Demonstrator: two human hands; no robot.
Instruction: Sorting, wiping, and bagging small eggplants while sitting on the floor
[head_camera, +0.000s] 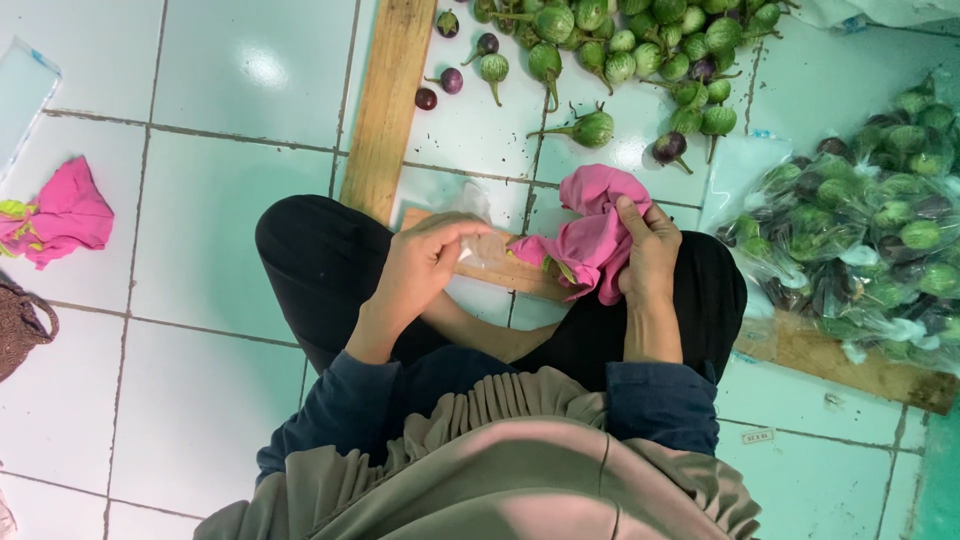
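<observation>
Left hand (420, 265) pinching clear bag (478, 232), right hand (648, 252) gripping pink cloth (592, 235), bare tiles (200, 230) leftward

A single camera sits on the person's head and looks almost straight down, close over the lap and both hands. The person's own clothing fills the bottom edge, and the tiled floor (200, 230) spreads out ahead toward the top. The frame takes in the floor to both sides as well, reaching a heap of small round eggplants (640, 50) at the top edge.
</observation>
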